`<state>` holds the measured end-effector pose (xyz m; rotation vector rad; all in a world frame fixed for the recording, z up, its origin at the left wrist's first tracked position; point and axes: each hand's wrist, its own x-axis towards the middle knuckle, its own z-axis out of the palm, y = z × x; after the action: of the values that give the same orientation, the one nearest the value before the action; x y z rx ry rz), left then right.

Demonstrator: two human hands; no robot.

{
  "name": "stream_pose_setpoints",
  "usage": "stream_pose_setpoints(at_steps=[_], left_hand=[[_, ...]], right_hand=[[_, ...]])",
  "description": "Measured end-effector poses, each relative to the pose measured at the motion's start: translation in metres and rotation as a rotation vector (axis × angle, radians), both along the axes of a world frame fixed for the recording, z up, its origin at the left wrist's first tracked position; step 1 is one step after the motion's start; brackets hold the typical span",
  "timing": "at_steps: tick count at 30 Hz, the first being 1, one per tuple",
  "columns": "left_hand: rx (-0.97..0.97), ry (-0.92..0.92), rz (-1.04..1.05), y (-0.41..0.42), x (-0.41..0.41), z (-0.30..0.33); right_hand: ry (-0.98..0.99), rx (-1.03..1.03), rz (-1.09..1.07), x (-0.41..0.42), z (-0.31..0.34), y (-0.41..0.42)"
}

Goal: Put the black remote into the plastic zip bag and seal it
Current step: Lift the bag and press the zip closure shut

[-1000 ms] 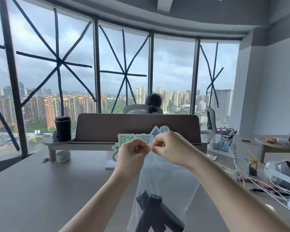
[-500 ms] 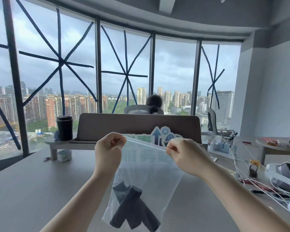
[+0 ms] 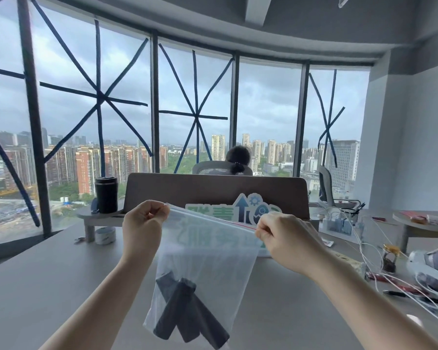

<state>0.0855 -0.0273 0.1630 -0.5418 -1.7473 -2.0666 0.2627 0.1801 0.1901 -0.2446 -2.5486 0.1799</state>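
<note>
A clear plastic zip bag [image 3: 208, 258] hangs in the air above the grey desk [image 3: 48, 286]. Black remotes [image 3: 185, 311] lie crossed at its bottom, seen through the plastic. My left hand [image 3: 143, 224] pinches the bag's top left corner. My right hand [image 3: 283, 238] pinches the top right corner. The zip strip with its red line [image 3: 213, 218] is stretched straight between the two hands.
A brown desk divider [image 3: 213, 190] with a green and blue sign [image 3: 238, 210] stands behind the bag. A black cup [image 3: 106, 194] sits on a shelf at the left, a tape roll [image 3: 105, 234] below it. White cables, a small jar [image 3: 390, 258] and a headset [image 3: 433, 266] crowd the right side. A person sits beyond the divider.
My hands were pinched together at the middle of the bag's top. They have slid apart to its two corners, pulling the zip strip straight. The bag now hangs wider and flatter.
</note>
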Motion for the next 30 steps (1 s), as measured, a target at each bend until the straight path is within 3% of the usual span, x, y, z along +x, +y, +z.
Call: stream_pose_setpoints(at_steps=[9,14,18,22,30], left_hand=[[-0.036,-0.014,-0.022,-0.026,-0.023,-0.009],[-0.129,-0.163,0.058,-0.051,-0.078,-0.034],[-0.041,-0.244,0.108,-0.070,-0.147,-0.032],[0.066,-0.211,0.183,-0.097,-0.202,-0.018],[0.039,-0.376,0.233,-0.150,-0.256,-0.117]], right_hand=[[0.170,-0.061,0.033,-0.028,0.003,-0.022],[0.105,-0.319,0.106,-0.124,-0.014,-0.033],[0.135,-0.448,0.164,-0.214,-0.011,-0.059],[0.223,-0.496,0.224,-0.284,-0.013,-0.088],[-0.050,-0.478,0.253,-0.328,-0.118,-0.126]])
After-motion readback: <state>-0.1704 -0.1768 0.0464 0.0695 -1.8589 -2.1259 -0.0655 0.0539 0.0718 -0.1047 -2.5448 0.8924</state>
